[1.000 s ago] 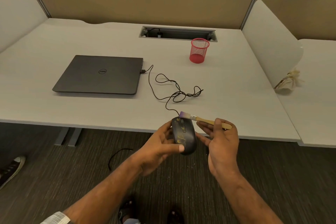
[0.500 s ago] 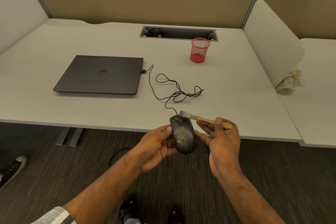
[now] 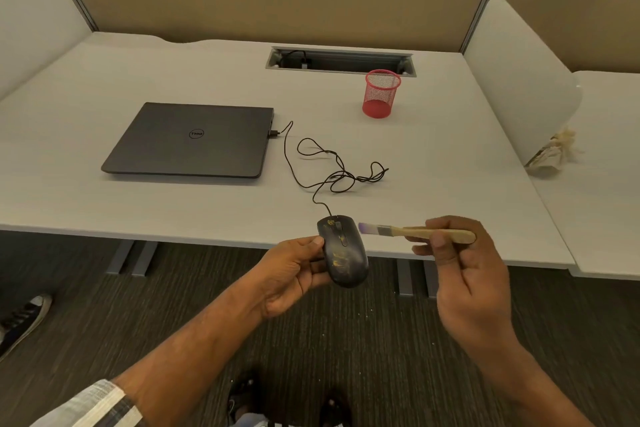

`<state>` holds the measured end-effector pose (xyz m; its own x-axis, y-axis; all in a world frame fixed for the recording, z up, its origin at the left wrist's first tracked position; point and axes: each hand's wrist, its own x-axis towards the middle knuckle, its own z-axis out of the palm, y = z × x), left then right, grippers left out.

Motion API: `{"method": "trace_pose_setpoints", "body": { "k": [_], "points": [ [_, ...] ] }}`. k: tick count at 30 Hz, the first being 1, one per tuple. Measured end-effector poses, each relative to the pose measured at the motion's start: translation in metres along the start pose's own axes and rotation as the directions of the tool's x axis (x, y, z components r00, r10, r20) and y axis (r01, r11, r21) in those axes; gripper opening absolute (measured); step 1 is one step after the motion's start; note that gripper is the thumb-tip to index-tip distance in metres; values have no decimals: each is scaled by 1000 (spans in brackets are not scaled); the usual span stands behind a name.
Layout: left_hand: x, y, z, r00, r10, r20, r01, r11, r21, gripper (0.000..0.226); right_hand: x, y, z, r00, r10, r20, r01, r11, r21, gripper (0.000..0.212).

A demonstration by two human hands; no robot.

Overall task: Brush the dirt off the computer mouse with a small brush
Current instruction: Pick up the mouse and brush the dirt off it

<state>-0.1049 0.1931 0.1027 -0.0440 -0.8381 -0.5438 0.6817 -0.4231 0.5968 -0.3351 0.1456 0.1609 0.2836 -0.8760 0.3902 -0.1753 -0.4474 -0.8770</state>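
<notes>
A black wired computer mouse [image 3: 343,251] with yellowish dirt on its top is held just off the desk's front edge by my left hand [image 3: 292,270], which grips it from the left side. Its black cable [image 3: 325,170] runs in loops across the desk to the laptop. My right hand [image 3: 464,274] holds a small wooden-handled brush [image 3: 412,231] with purple bristles. The brush lies level, bristles pointing left, a short gap to the right of the mouse's front end and not touching it.
A closed dark laptop [image 3: 190,140] lies on the pale desk [image 3: 104,198] at the left. A red mesh pen cup [image 3: 381,94] stands near the cable slot [image 3: 341,61] at the back. A white divider [image 3: 519,80] borders the right. Dark carpet and shoes lie below.
My right hand has drawn the brush to the right, off the mouse's front end. The left hand has shifted its grip lower on the mouse's left side.
</notes>
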Motion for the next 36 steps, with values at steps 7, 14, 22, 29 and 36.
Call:
{"method": "trace_pose_setpoints", "body": {
  "k": [7,14,22,29,36],
  "points": [
    [6,7,5,1000,9,-20,-8,1000,21,31,-14,-7,1,928,-216,304,305,909,-285,23],
    [13,9,8,998,14,-64,-13,1000,10,31,-31,-3,0,839,-275,470,459,821,-340,25],
    [15,8,11,998,-35,-53,38,998,50,30,-18,-5,0,867,-299,399,433,848,-305,24],
    [16,9,9,998,-18,-58,21,998,52,32,-27,-7,-7,838,-285,466,462,824,-327,24],
    [19,6,13,999,-8,-41,11,998,57,32,-22,-13,8,798,-311,516,527,777,-346,25]
  ]
}}
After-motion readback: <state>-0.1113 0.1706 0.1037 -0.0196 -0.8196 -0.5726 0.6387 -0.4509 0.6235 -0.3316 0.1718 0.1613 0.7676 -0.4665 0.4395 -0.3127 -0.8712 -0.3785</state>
